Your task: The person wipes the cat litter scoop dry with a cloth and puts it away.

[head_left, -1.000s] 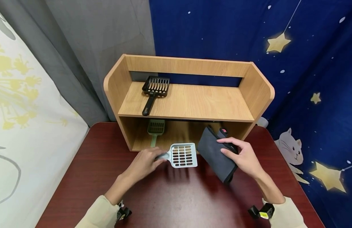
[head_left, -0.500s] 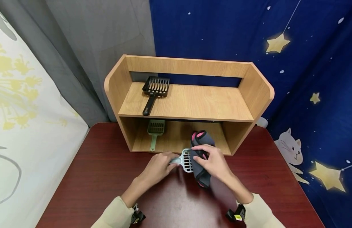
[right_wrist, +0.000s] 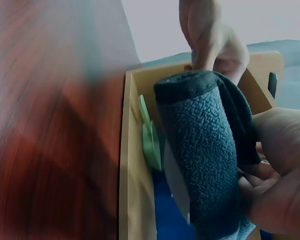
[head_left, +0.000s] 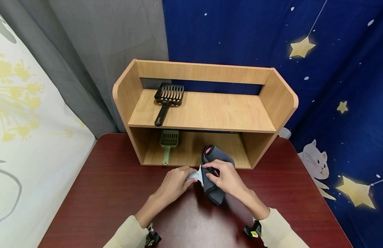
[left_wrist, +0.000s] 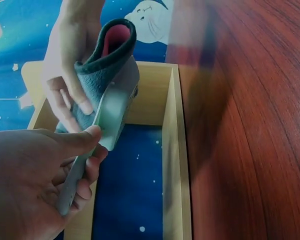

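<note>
My left hand point(head_left: 175, 182) pinches the handle of a pale blue-grey litter scoop point(head_left: 195, 175), thumb on one side and fingers curled on the other. In my right hand point(head_left: 226, 176) is a folded dark grey fleece cloth point(head_left: 215, 194) with black edging and a pink inner side. The cloth lies over the scoop's slotted head and hides most of it in the head view. From the left wrist, the back of the scoop head point(left_wrist: 115, 107) shows against the cloth point(left_wrist: 97, 80). In the right wrist view the fleece point(right_wrist: 202, 145) covers most of the scoop.
A wooden two-tier shelf point(head_left: 210, 128) stands on the dark red table point(head_left: 110, 193). Its upper board bears a black slotted scoop point(head_left: 162, 114), or two stacked. A green scoop point(head_left: 167, 151) lies on the lower board at the left. Curtains point(head_left: 228, 38) hang behind.
The right hand has brought the cloth leftward onto the scoop head, which was in full view before. The left hand and scoop have shifted right, and the head has turned edge-on.
</note>
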Demonstrator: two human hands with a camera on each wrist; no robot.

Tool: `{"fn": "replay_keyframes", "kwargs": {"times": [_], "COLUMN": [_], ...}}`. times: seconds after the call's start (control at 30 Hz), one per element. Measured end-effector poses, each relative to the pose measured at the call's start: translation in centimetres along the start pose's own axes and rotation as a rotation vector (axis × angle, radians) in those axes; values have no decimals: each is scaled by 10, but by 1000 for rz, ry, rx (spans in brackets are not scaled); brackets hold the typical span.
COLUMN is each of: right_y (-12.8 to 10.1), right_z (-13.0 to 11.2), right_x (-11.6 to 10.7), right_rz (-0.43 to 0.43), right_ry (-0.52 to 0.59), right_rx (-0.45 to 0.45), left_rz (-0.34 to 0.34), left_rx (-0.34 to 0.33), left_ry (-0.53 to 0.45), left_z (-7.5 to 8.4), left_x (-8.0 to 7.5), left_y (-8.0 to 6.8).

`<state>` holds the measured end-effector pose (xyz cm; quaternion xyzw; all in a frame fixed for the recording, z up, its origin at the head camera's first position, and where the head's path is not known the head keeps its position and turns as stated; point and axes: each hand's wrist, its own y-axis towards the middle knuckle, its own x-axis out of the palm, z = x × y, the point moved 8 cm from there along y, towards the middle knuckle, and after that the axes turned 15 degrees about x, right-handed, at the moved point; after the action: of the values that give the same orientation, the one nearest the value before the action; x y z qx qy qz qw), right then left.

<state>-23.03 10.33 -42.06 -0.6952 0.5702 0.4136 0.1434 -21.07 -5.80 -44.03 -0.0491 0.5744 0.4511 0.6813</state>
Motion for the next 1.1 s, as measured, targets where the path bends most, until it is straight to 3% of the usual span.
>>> {"fn": "replay_keyframes", "kwargs": {"times": [0.3, 0.57, 0.77, 1.1], "right_y": [1, 1, 3, 3], "right_z": [14, -7, -22, -12], "right_x": [-25, -4, -6, -3], "right_rz": [82, 12, 44, -20], "right_ry": [-29, 4, 92, 27], "right_rx": [28, -4, -31, -48], "left_rz": [25, 13, 48, 16], "left_rx": [-11, 19, 5, 2], "left_ry": [17, -15, -32, -11], "left_z": [-7, -1, 0, -1], "left_x": [-8, 1, -1, -6], "left_y": [-5, 1, 3, 3]}}
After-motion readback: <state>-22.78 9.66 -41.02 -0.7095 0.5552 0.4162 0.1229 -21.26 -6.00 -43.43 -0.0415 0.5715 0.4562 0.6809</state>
